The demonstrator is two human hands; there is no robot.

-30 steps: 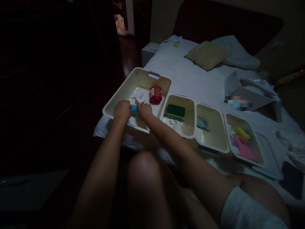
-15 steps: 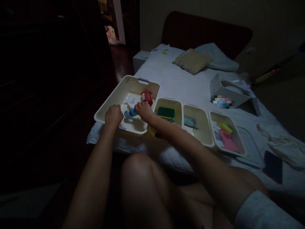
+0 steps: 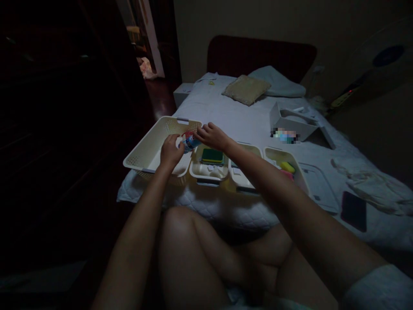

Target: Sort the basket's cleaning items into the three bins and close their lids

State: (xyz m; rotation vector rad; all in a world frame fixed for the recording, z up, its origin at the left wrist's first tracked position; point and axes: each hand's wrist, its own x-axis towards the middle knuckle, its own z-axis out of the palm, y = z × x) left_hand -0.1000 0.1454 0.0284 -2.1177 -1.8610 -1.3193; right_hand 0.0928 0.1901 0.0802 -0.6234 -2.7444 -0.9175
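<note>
A small blue bottle (image 3: 191, 143), with a label on its side, is held aslant above the large white basket (image 3: 140, 146). My left hand (image 3: 171, 151) is closed on its lower left end, thumb and fingertips against it. At the upper right end, my right hand (image 3: 214, 137) grips it with bent fingers. Behind the bottle lies a red jar, mostly hidden. To the right, the first small bin (image 3: 193, 171) holds a green-and-yellow sponge (image 3: 212, 155) and white scraps. My right forearm covers part of the other bins.
Another small bin (image 3: 269, 150) contains a yellow item (image 3: 288, 167) and something pink. A clear lid (image 3: 319, 185), a dark phone-like slab (image 3: 354, 211) and crumpled cloth (image 3: 371, 185) lie rightward. Farther back are an open white box (image 3: 293, 122) and a beige pillow (image 3: 247, 89).
Both hands and the blue bottle have risen and moved right within the basket area. My left hand parted from the bottle, then came back to it. The view has shifted too.
</note>
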